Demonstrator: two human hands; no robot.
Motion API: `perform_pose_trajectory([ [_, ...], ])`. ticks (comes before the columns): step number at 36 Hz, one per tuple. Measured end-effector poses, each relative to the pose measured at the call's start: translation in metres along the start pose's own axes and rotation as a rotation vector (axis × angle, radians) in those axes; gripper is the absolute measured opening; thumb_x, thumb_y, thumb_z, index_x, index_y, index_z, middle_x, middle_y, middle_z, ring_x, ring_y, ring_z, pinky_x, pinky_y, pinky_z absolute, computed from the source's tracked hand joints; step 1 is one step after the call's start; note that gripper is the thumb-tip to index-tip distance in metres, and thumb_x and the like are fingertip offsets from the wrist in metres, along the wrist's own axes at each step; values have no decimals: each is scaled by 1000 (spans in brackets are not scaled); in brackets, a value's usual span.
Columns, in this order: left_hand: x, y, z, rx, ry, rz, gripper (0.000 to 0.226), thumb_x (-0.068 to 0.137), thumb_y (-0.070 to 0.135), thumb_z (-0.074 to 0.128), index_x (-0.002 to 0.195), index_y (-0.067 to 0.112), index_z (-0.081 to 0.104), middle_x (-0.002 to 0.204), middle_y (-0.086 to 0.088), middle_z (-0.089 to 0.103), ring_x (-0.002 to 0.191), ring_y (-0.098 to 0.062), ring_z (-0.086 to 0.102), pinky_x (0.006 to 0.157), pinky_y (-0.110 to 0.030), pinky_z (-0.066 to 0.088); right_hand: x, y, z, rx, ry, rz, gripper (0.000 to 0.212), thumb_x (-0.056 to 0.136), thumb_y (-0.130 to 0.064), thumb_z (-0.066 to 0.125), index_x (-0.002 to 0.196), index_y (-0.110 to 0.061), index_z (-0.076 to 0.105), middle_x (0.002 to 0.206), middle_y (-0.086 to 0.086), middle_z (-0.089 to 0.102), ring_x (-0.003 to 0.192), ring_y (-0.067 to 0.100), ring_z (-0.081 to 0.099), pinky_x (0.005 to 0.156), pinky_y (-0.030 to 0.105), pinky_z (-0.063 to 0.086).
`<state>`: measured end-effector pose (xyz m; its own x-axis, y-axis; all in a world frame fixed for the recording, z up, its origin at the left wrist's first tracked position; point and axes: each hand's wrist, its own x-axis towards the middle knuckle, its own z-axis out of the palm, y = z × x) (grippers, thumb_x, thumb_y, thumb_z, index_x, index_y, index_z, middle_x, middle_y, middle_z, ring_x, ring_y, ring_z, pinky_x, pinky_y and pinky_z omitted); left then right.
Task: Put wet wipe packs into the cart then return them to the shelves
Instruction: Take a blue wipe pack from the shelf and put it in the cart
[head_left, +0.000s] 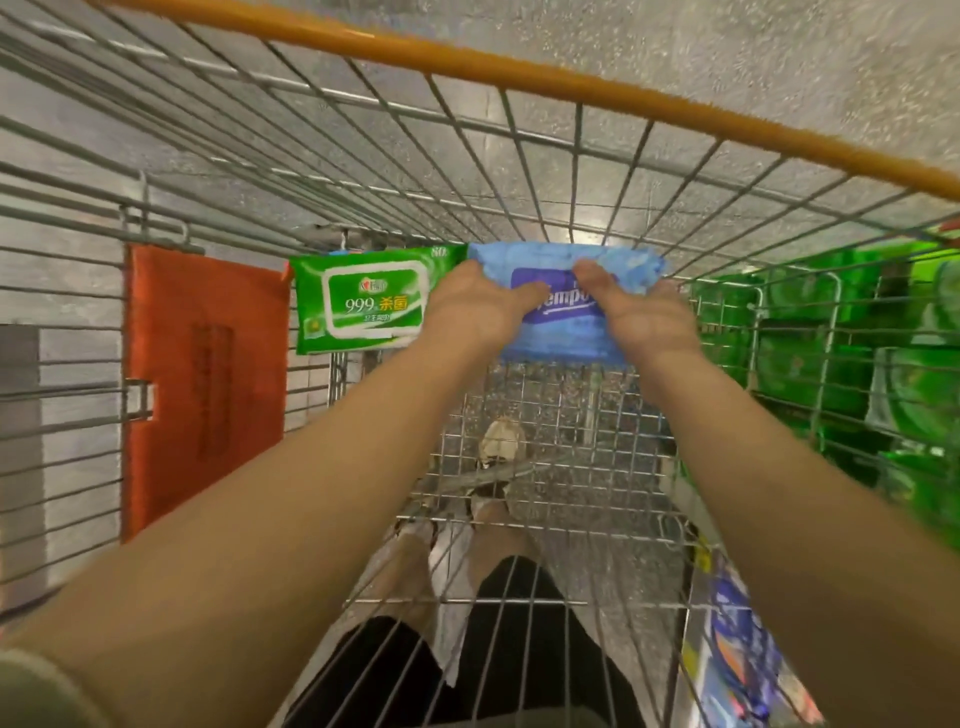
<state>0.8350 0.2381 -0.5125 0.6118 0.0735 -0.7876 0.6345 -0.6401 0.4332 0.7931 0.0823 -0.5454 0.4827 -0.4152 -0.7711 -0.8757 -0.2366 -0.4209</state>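
Two wet wipe packs in view inside the wire cart (571, 171): green pack (363, 304) at the far end; blue pack (566, 306) just beside it. Left hand (470, 306) and right hand (641, 317) each have a closed grip on the blue pack. Step judged: either loading or retrieval; cannot tell which. Next move calls for either releasing it or lifting it clear toward the shelves (857, 338) at right.

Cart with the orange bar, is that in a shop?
Most likely a shop aisle. The person reaches into a wire shopping cart, both hands gripping a blue wipe pack beside a green wipe pack, and shelves of green packs stand alongside.
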Motion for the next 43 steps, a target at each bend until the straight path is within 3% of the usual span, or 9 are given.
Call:
perform_pose_trajectory([
  [5,-18,-2,-11,-67,3,42,65,73,59,79,126,22,66,119,4,72,101,-19,72,93,-41,59,-8,-5,-6,-24,8,41,103,66,-87,63,139,-14,53,138,8,58,122,32,58,105,41,46],
  [10,-48,-3,-32,-87,-19,94,91,68,71,66,149,31,50,146,10,59,122,-17,64,105,-43,52,-28,-4,-18,116,44,47,55,87,-55,71,125,-16,59,117,2,66,96,23,63,77,29,45],
  [14,-80,3,-50,-46,-28,150,73,88,60,65,153,33,45,147,11,55,114,-12,61,90,-30,54,-57,-3,-32,97,33,-9,48,93,-44,68,129,-14,59,120,2,66,97,21,64,73,27,48],
  [16,-93,6,-58,12,-33,172,74,92,58,64,156,31,39,155,9,48,126,-17,57,99,-33,51,-73,-7,-40,74,23,-49,47,94,-43,67,130,-15,60,121,6,68,96,21,67,66,25,48],
  [22,-143,30,-89,181,-55,329,81,92,61,61,159,26,33,163,1,36,145,-23,42,115,-39,39,-136,-35,-70,-98,58,-211,53,96,-41,62,140,-12,51,136,11,60,111,27,60,86,29,45],
  [28,-192,45,-128,362,-39,520,80,94,61,59,160,26,30,165,0,32,149,-20,33,118,-33,28,-208,-69,-100,-295,109,-349,65,99,-46,57,153,-15,39,155,7,46,137,28,49,105,32,39],
  [33,-231,51,-154,513,2,723,84,91,63,62,160,29,28,167,6,27,149,-17,33,122,-37,28,-274,-93,-121,-474,176,-472,65,98,-48,57,154,-19,38,154,6,48,137,26,48,107,32,38],
  [38,-276,55,-178,600,34,916,84,89,65,61,160,36,25,168,13,22,153,-11,22,122,-36,22,-343,-101,-136,-543,322,-572,71,98,-49,55,158,-21,28,163,0,33,143,22,40,114,35,32],
  [43,-314,64,-196,659,18,1070,89,87,67,62,160,36,23,169,10,19,155,-14,19,124,-40,22,-403,-86,-148,-569,426,-558,76,96,-51,57,159,-21,26,165,1,28,146,24,38,118,37,33],
])
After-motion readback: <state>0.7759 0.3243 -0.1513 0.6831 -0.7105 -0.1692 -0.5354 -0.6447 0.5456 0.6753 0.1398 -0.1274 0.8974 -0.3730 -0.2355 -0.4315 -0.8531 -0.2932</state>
